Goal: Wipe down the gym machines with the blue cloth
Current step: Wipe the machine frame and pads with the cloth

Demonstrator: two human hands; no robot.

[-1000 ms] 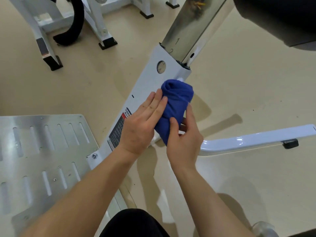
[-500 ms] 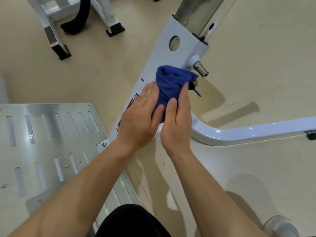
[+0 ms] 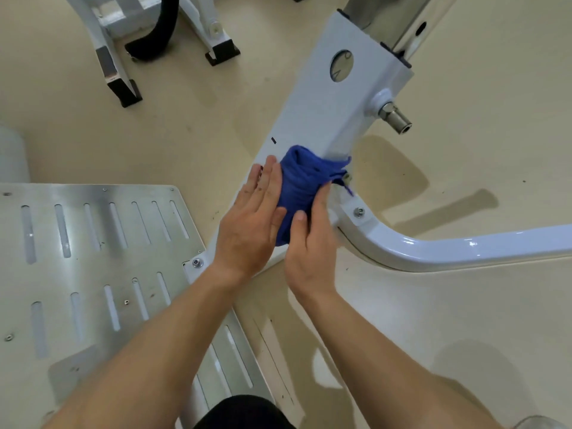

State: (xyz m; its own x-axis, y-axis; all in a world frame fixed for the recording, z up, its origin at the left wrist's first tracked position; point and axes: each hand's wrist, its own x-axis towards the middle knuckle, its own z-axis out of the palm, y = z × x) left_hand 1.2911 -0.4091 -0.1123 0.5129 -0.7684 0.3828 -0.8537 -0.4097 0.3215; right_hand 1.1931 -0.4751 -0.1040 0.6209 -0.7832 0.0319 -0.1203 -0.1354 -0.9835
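Head view, single frame; I look down over both bare forearms at a white machine frame (image 3: 332, 119) that runs diagonally from lower left to upper right across a beige floor (image 3: 185, 119). Blue cloth (image 3: 305, 181) sits bunched and wrapped over the frame's upper face, just below its midpoint; a loose thread or corner hangs off its right edge. Left hand (image 3: 250, 230) lies flat with fingers extended and close together, palm down on the frame, its fingers touching the left side of the cloth; it presses rather than grasps. Right hand (image 3: 311, 243) is curled around the cloth's lower right part, thumb on top of the fabric, fingers folded under out of sight; I log it as gripping the cloth. Both hands nearly touch each other at the cloth's lower end.

Surroundings: a curved white tube (image 3: 448, 246) is bolted to the frame just right of the cloth and sweeps off to the right edge; a metal pin (image 3: 396, 117) sticks out of the frame's right side, above the cloth and apart from it; a round window (image 3: 341, 65) is set in the frame's face higher up. Slotted metal footplate (image 3: 77, 258) fills the lower left, bolted to the frame's low end beside the left wrist. Another white machine's legs (image 3: 108, 61) with black feet stand at top left, well apart.
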